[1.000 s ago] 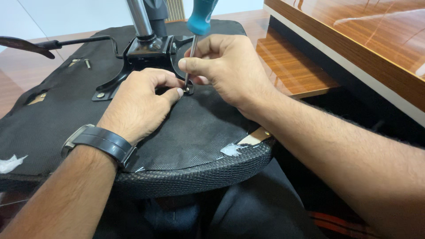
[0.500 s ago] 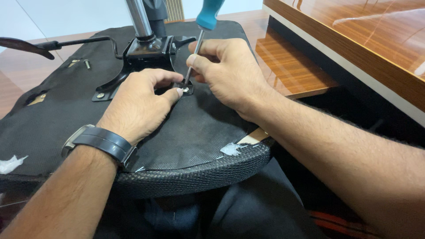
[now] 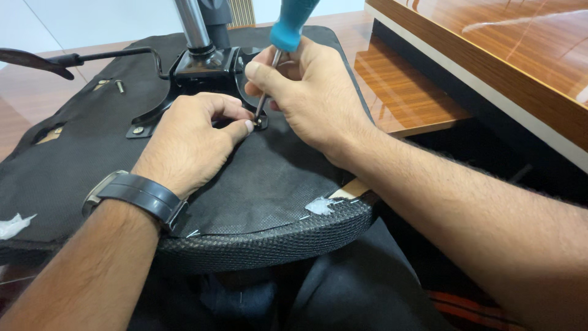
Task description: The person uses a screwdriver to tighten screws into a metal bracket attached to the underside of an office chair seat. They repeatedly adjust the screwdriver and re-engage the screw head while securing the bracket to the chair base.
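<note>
Teal-handled screwdriver (image 3: 278, 58) gripped by right hand (image 3: 312, 92).
Tip on screw (image 3: 258, 123), pinched by left hand (image 3: 193, 138); upturned chair seat (image 3: 269, 184) beneath.

Right hand (image 3: 312, 92) gripping teal-handled screwdriver (image 3: 278, 58), left hand (image 3: 190, 138) pinching screw (image 3: 258, 124) on upturned chair seat (image 3: 263, 184).

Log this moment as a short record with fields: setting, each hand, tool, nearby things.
setting: upturned chair seat, black fabric underside, beside a glossy wooden desk
left hand: rests on the seat, fingertips pinching at the screw spot next to the driver tip; wrist wears a dark watch
right hand: grips a screwdriver with a teal handle, tip down at the metal bracket
nearby: chrome column, black lever
</note>
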